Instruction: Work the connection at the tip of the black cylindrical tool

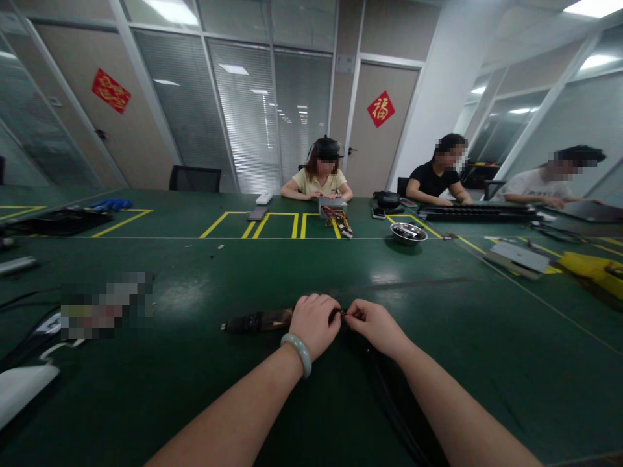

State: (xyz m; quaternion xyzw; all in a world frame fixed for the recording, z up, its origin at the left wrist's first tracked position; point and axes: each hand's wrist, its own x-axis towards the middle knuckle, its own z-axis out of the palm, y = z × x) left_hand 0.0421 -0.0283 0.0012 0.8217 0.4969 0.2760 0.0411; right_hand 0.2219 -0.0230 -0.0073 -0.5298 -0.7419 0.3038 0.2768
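Note:
An electric screwdriver (257, 322) with a dark, partly brownish body lies on the green table in front of me, its tip toward the left. My left hand (315, 322), with a pale green bangle at the wrist, is closed around the tool's rear end. Close beside it, my right hand (377, 325) pinches the dark cable (389, 395) where it meets the screwdriver. That cable runs from my right fingers toward me, between my forearms. My fingers hide the joint itself, so I cannot tell whether the cable is plugged in.
Across the green table (219, 389) a person handles a grey box with coloured wires (333, 209); two more people sit at the right. A metal bowl (409, 234) holds small dark parts. A grey flat device (518, 258) and yellow item (594, 271) lie right, a white object (24, 392) left.

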